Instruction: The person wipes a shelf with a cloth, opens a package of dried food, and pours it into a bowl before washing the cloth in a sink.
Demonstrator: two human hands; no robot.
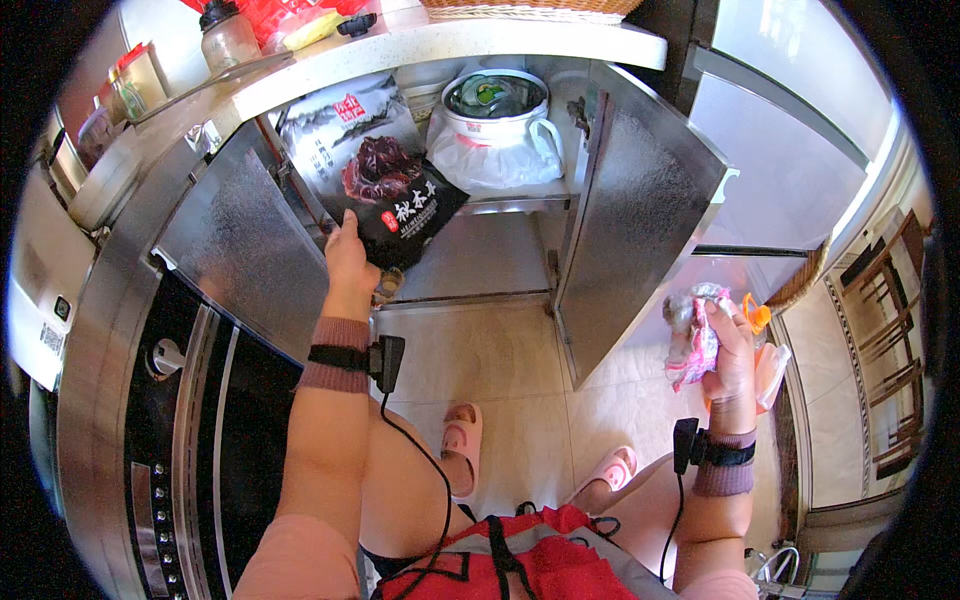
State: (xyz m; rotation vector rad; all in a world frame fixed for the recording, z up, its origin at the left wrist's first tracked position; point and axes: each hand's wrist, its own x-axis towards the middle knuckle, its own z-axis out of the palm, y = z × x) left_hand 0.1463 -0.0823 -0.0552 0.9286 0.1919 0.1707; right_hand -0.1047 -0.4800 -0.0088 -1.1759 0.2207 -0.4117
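My left hand [349, 259] grips the lower left edge of a large silver-and-black food packet [379, 161]. The packet bears writing and a picture of dark wood ear fungus. It is held tilted in front of the left side of an open cupboard, hiding part of the shelf [517, 202]. On that shelf a white lidded pot [495, 124] with a dark see-through lid sits in a white plastic bag [491, 161]. Out to the right, my right hand [727, 352] is closed around a crumpled pink-and-clear plastic bag [697, 337], beyond the right door's edge.
Both cupboard doors, left [232, 232] and right [637, 187], are swung outward. Above runs a white countertop edge [450, 41] with a wicker basket [532, 9] and a jar [229, 45]. An orange cap [757, 315] shows behind my right hand. An oven [172, 420] stands left.
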